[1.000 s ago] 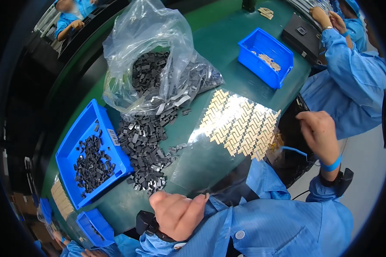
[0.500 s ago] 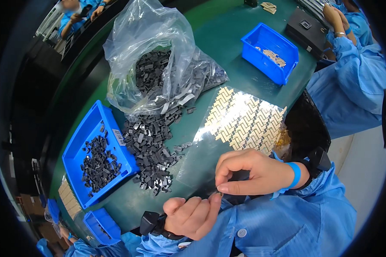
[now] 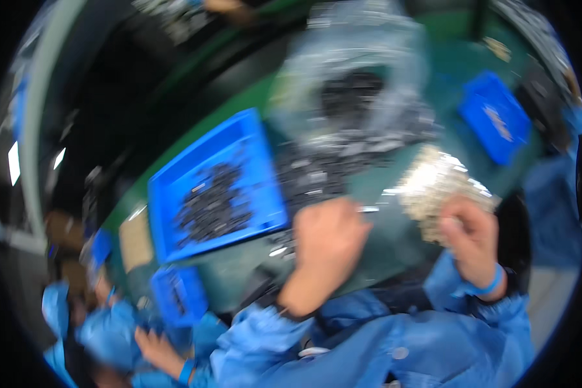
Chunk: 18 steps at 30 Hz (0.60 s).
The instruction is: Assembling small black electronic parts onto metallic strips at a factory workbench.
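Note:
The whole picture is smeared by motion. My left hand (image 3: 326,249), back up, is at the near edge of the heap of small black parts (image 3: 310,178); its fingers point down and away, hidden under the hand. My right hand (image 3: 472,242) is at the near right edge of the clear sheet with rows of small tan pieces (image 3: 430,191). Its thumb and fingers are curled together, and what lies between them is too blurred to make out.
A large blue bin (image 3: 268,187) of black parts stands left of the heap, a small blue bin (image 3: 178,294) nearer. Behind the heap sits a clear plastic bag (image 3: 375,42). Another blue bin (image 3: 491,123) with tan pieces is far right. A co-worker's hand (image 3: 158,352) shows lower left.
My hands, together near my body before, are now apart: the left has moved forward to the black heap, the right rightward to the tan pieces. The view has swung left.

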Each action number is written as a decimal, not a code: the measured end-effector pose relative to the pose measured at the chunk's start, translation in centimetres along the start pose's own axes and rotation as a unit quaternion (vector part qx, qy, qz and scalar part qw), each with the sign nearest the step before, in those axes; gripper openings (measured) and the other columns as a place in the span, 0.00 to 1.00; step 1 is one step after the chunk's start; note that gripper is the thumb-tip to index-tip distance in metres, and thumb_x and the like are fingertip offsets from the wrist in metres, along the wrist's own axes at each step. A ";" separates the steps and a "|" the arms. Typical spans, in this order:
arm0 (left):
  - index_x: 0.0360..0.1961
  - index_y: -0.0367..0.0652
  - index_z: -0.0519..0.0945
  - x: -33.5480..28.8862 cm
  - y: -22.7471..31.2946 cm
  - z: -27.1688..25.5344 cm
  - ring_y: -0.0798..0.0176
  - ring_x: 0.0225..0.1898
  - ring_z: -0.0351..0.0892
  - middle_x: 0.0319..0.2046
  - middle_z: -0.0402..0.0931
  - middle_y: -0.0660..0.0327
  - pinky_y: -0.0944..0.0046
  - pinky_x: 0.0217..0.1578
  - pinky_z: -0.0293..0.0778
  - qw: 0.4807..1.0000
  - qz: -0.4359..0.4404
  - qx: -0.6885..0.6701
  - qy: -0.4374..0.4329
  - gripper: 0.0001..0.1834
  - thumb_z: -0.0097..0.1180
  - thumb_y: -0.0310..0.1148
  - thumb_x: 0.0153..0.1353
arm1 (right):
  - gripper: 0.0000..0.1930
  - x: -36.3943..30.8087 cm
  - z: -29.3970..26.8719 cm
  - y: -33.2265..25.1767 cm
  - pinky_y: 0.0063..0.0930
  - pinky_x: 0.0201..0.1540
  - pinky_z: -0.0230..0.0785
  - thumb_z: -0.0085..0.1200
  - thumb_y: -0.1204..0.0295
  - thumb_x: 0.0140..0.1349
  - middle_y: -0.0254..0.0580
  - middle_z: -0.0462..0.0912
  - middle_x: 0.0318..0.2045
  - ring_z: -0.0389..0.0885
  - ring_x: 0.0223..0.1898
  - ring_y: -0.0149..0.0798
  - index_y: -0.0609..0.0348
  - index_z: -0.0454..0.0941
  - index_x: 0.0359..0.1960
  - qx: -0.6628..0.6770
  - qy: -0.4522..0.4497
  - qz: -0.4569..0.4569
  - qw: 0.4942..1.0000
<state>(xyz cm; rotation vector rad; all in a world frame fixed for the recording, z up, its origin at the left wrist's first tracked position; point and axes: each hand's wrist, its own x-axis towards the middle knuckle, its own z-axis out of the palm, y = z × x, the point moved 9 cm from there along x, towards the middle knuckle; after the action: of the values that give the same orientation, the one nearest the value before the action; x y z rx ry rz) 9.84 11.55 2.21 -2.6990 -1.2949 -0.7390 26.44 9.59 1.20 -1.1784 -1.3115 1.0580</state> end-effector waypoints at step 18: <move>0.27 0.37 0.74 -0.4 -2.7 -1.1 0.58 0.38 0.70 0.31 0.71 0.57 0.60 0.40 0.63 0.985 -0.060 -0.018 0.158 0.09 0.55 0.24 0.40 | 0.07 0.3 0.3 1.6 0.17 0.33 0.49 0.47 0.73 0.57 0.32 0.61 0.26 0.57 0.29 0.25 0.60 0.63 0.24 0.026 -0.025 0.001 0.999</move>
<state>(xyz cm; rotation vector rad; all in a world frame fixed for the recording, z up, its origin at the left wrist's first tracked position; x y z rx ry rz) 7.16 12.74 2.62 -2.4139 -1.3785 -1.1590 26.32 10.15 -0.39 -1.1205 -1.3131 1.1221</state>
